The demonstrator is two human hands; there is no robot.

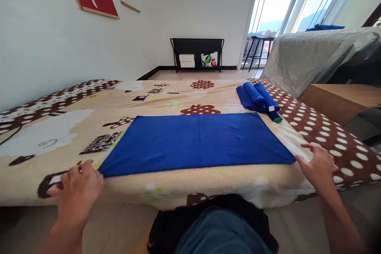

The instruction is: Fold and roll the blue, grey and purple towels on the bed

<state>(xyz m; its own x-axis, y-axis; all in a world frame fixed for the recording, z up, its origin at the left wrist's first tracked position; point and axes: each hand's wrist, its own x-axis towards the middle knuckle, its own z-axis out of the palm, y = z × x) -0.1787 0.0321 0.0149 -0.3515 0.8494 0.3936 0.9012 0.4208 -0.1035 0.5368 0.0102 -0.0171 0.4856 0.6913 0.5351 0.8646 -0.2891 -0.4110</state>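
A blue towel (196,141) lies spread flat as a wide rectangle on the patterned blanket, with a faint crease down its middle. My left hand (79,184) rests at its near left corner, the fingers loosely bent and apart, the thumb side against the corner. At the near right corner is my right hand (318,166), open, its thumb tip by the towel's edge and its fingers spread over the blanket. Beyond the right end of the flat towel, several rolled blue towels (257,99) lie in a small pile; one shows a white tag.
The beige and brown blanket (166,184) covers the bed, whose near edge meets my lap. A cardboard box (342,97) and a plastic-covered piece of furniture (321,55) stand at the right. Against the far wall is a black rack (197,45); a stool (260,45) stands by the window.
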